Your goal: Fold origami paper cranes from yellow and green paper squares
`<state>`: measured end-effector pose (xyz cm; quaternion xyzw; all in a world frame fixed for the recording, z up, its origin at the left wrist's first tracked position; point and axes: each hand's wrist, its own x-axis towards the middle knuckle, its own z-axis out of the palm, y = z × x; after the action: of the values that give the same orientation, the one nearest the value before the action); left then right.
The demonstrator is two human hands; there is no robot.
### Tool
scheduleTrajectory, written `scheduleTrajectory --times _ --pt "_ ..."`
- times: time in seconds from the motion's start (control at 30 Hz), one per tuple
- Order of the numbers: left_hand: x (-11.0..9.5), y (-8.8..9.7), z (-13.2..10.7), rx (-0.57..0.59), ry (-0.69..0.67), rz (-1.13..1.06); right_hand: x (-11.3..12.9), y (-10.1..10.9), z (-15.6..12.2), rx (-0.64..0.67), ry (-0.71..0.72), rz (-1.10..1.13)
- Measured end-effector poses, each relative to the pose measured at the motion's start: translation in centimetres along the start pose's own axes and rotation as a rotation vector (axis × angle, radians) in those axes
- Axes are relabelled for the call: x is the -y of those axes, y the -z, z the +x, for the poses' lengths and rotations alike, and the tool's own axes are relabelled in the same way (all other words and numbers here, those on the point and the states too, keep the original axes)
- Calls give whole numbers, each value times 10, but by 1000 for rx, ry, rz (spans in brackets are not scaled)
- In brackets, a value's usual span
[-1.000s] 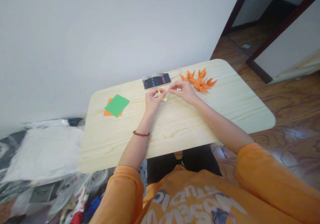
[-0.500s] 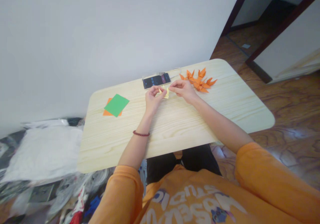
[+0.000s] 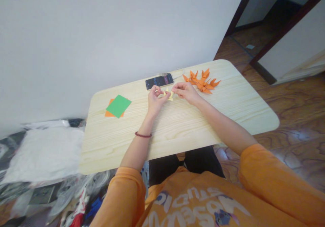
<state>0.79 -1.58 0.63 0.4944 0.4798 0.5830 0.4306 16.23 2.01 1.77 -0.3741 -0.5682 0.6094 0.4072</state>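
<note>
While the left hand (image 3: 156, 100) and the right hand (image 3: 186, 92) are meeting near the back edge of the desk (image 3: 228, 113), a small yellow folded paper (image 3: 170, 96) is staying between them, a little above the wood. Both hands are pinching it with the thumbs and fingertips, and they are not spread or pressed flat. The fingers are covering much of the paper, so I cannot tell its exact shape. They are probably holding it from two sides because such small folds need firm and exact control.

Just to the right, a group of orange origami cranes (image 3: 201, 84) is lying near the back edge, well apart from the green paper sheet (image 3: 118, 106), which is resting on an orange paper sheet (image 3: 108, 111) toward the left edge. This placing seems to keep the loose sheets and the folded pieces separate. A black smartphone (image 3: 159, 82) is lying at the back edge, behind the hands, with a thin white cable (image 3: 180, 72) running from it. Its screen is showing small blue figures, too small for reading, and no brand is visible. A red bead bracelet (image 3: 143, 135) is circling the left wrist. White letters on the orange sweatshirt (image 3: 193, 200) are appearing upside down, and one word is looking like "studio"
</note>
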Motion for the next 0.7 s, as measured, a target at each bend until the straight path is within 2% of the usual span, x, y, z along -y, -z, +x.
scheduleTrajectory --times 0.13,0.4,0.6,0.7 --pt "-2 1 1 -11 10 16 -1 1 0 -13 -27 3" --pt "2 5 2 -4 -3 -13 0 -1 -1 -77 31 -52" --pt "3 1 1 -16 28 -68 -1 -1 1 -199 180 -164" --pt "6 0 1 -18 100 -106 -2 1 2 -275 233 -211"
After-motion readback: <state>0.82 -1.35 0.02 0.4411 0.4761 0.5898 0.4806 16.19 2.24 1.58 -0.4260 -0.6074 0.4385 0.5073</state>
